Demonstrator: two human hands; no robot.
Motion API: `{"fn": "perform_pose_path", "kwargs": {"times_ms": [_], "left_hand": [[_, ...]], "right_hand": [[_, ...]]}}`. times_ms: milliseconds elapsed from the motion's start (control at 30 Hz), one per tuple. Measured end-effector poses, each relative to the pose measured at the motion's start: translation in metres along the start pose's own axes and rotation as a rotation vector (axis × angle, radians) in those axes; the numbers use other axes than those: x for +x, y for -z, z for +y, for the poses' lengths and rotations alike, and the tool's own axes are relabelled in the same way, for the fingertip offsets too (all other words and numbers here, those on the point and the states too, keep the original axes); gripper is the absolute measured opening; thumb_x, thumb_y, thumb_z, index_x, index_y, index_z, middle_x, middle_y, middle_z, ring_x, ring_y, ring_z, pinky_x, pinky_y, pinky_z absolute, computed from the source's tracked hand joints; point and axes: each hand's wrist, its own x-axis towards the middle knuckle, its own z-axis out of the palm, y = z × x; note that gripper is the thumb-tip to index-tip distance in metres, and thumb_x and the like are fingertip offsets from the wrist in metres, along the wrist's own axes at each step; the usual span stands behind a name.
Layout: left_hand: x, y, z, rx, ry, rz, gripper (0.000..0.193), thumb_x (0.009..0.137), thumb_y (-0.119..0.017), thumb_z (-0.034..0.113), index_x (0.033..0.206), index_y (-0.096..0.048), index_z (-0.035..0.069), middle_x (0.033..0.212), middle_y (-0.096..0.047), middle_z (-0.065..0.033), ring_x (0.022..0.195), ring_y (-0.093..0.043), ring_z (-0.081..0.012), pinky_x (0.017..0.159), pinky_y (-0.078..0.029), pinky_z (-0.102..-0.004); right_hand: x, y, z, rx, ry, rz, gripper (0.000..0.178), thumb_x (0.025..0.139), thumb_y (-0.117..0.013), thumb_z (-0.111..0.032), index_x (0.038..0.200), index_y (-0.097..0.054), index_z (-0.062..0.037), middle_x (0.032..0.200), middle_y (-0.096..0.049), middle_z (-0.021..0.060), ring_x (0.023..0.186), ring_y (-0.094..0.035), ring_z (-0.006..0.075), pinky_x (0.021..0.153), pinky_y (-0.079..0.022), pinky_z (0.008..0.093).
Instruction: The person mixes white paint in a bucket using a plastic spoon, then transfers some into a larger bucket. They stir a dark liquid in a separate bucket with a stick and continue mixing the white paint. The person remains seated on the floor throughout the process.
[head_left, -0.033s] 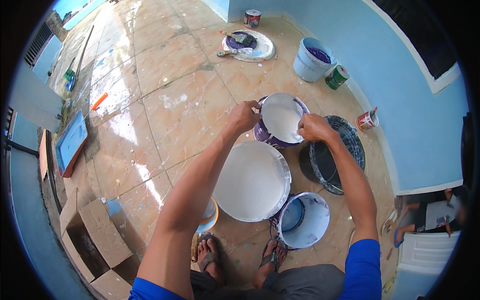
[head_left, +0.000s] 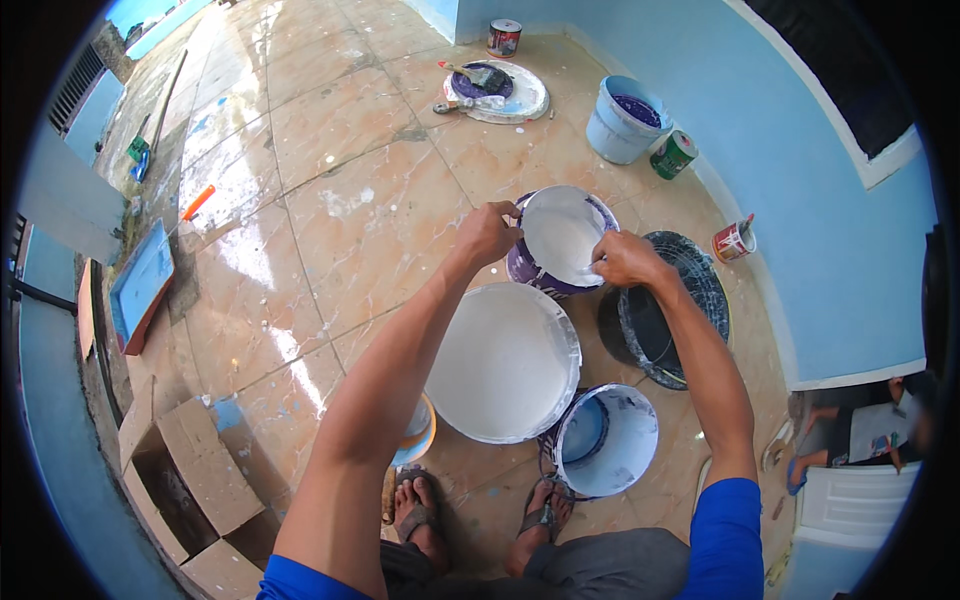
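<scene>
A purple bucket (head_left: 527,262) with white paint (head_left: 560,232) inside stands in front of me. My left hand (head_left: 488,234) is closed on its left rim. At the right side of the same bucket my right hand (head_left: 628,260) is closed in a pinch, fingertips just inside the rim. A small pale bit shows at those fingertips; what they hold is hidden. Nearer to me, a large round tub (head_left: 505,365) full of white paint sits below my arms. Beside it lies a tilted bucket (head_left: 640,440) with pale blue paint smears inside.
A black bucket (head_left: 640,345) stands right of the purple one. Along the blue wall are a pale blue bucket (head_left: 612,130), a green can (head_left: 674,155) and a red can (head_left: 735,240). Leftward lie a paint tray (head_left: 145,285) and a cardboard box (head_left: 210,470). Another person (head_left: 870,430) is at far right.
My right hand has shifted very slightly to the left at the bucket's rim. My left hand keeps its place.
</scene>
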Motion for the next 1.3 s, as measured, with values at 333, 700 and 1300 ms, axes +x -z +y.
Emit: {"fn": "perform_pose_path", "kwargs": {"times_ms": [333, 700, 1300], "left_hand": [[0.002, 0.003, 0.001, 0.004, -0.024, -0.006, 0.035, 0.077, -0.075, 0.021, 0.111, -0.073, 0.012, 0.091, -0.074, -0.0177, 0.091, -0.071, -0.0344, 0.082, -0.055, -0.0428], [0.001, 0.005, 0.006, 0.018, -0.024, -0.002, 0.034, 0.077, -0.075, 0.02, 0.11, -0.073, 0.012, 0.091, -0.074, -0.0174, 0.09, -0.071, -0.0344, 0.082, -0.055, -0.0428], [0.001, 0.004, 0.006, -0.013, -0.025, -0.013, 0.036, 0.078, -0.075, 0.019, 0.112, -0.072, 0.009, 0.09, -0.074, -0.0174, 0.086, -0.072, -0.0315, 0.079, -0.054, -0.0406]], "right_hand": [[0.016, -0.015, -0.015, -0.014, -0.177, 0.315, 0.02, 0.08, -0.059, -0.016, 0.086, -0.074, -0.0029, 0.088, -0.07, 0.0266, 0.087, -0.07, 0.0424, 0.08, -0.054, 0.0512], [0.01, -0.016, -0.024, 0.111, -0.034, 0.177, 0.023, 0.082, -0.064, -0.021, 0.093, -0.077, -0.0057, 0.091, -0.072, 0.0217, 0.09, -0.07, 0.0386, 0.081, -0.054, 0.047], [0.013, -0.021, -0.032, 0.003, -0.096, 0.357, 0.018, 0.079, -0.061, -0.014, 0.078, -0.072, 0.0002, 0.084, -0.07, 0.0263, 0.081, -0.069, 0.0433, 0.074, -0.055, 0.0499]]}}
